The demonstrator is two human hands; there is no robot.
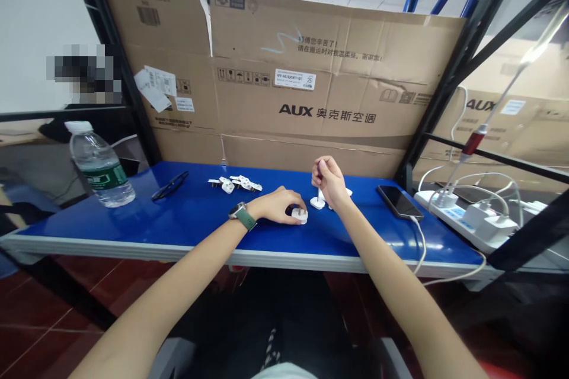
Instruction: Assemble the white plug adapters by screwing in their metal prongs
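On the blue tabletop, my left hand (pixel 281 205) has thumb and fingers closed around a white plug (pixel 300 218), its metal prongs facing up. My right hand (pixel 329 180) is raised slightly to the right of it, fingers curled into a fist. Whatever that fist grips is hidden, though a small white piece shows just under it. Below the fist lies another white plug (pixel 317 204), and more white pieces are partly covered by the right wrist. To the left of my hands rests a loose pile of white plugs (pixel 235 183) with prongs.
A water bottle (pixel 100 169) and black glasses (pixel 170 186) are on the left. A phone (pixel 400 202) with a cable lies at the right, beside a power strip (pixel 462 222) holding several chargers. Cardboard (pixel 311 95) forms a wall behind the blue table (pixel 191 219). A person is at the far left.
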